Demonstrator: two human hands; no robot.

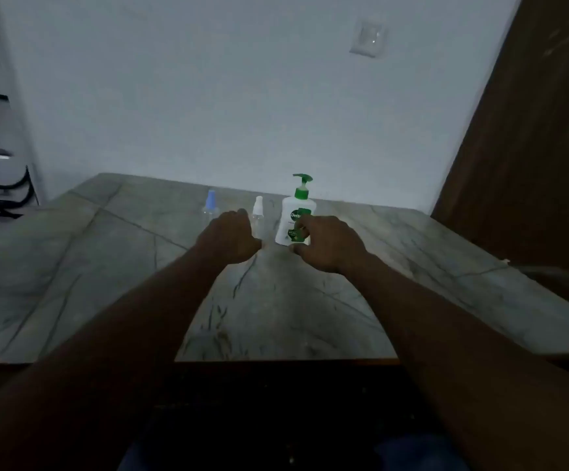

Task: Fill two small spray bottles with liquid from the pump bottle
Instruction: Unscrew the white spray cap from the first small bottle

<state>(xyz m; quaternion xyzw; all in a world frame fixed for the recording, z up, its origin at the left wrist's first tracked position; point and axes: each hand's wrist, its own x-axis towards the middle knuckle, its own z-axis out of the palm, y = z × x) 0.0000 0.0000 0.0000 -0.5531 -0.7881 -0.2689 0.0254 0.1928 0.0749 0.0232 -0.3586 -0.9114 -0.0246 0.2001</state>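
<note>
A white pump bottle (293,215) with a green pump head stands upright near the far edge of the marble table (106,266). Left of it stands a small clear spray bottle with a white cap (258,212), and further left another small clear bottle with a blue cap (210,203). My left hand (230,236) hovers just in front of the white-capped bottle with fingers loosely curled, holding nothing. My right hand (327,243) reaches to the pump bottle's lower front, fingers spread and relaxed; whether the fingertips touch it is unclear.
The wall rises right behind the bottles, with a switch plate (368,39) high up. A dark wooden panel (531,130) stands at the right. A chair frame (1,185) sits beyond the table's left side. The table's near edge runs across the lower frame.
</note>
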